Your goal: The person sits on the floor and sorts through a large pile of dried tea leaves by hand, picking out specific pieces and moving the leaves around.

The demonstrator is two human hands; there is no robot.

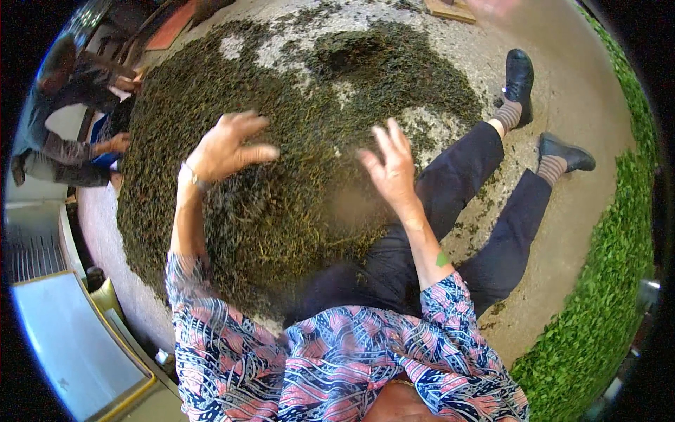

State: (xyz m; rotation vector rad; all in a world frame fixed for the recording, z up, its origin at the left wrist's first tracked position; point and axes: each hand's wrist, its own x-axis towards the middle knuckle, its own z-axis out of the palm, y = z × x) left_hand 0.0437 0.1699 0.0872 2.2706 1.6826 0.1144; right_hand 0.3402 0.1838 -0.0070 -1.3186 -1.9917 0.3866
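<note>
A broad heap of dark, curled, withered leaves point(295, 183) spreads over the floor in front of me. Above its left part is my left hand point(228, 146), with thumb and fingers apart and nothing held; a bracelet circles the wrist. My right hand point(391, 167) hovers over the heap's right side, near my thigh. Its fingers are spread, slightly blurred, and hold nothing. A small green leaf point(442, 259) sticks to my right forearm. Beneath my hands some leaves look smeared by motion.
My legs point(450, 186) stretch out to the right, with black shoes point(519, 77). At far left another person point(60, 133) bends with hands at the heap's edge. Fresh green leaves point(590, 309) line the right side. A pale-topped appliance point(77, 337) stands lower left.
</note>
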